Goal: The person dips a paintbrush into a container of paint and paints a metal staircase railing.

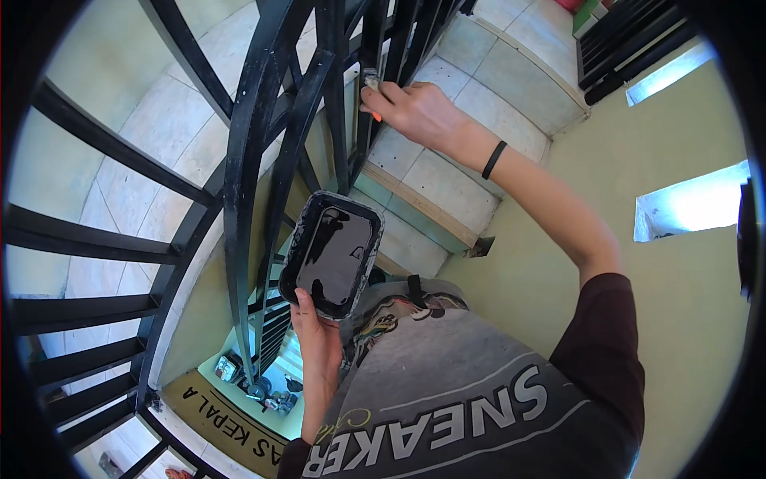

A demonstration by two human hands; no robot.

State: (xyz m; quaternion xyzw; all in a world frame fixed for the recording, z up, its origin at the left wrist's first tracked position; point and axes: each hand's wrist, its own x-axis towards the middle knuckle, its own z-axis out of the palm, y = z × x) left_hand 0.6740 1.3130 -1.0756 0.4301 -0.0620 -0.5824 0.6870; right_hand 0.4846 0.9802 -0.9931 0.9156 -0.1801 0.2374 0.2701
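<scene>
My left hand [313, 339] holds a black rectangular paint tray [380, 239] from its near end, the thumb over the rim. Glossy dark paint [339, 259] lies in it, and dried paint crusts its outer edges. Farther up, my right hand [415, 110] pinches a small paintbrush [370, 78] with a bit of orange showing on its handle below the fingers. The bristles are against or very close to a black metal baluster [372, 40] of the stair railing; actual contact I cannot make out.
A curved black handrail [247, 128] and several bars run along my left. Tiled steps [431, 188] climb ahead, speckled with dark spots. A pale yellow wall [574, 191] with small openings [690, 203] stands at right. Through the railing, a lower floor with objects [275, 395] shows.
</scene>
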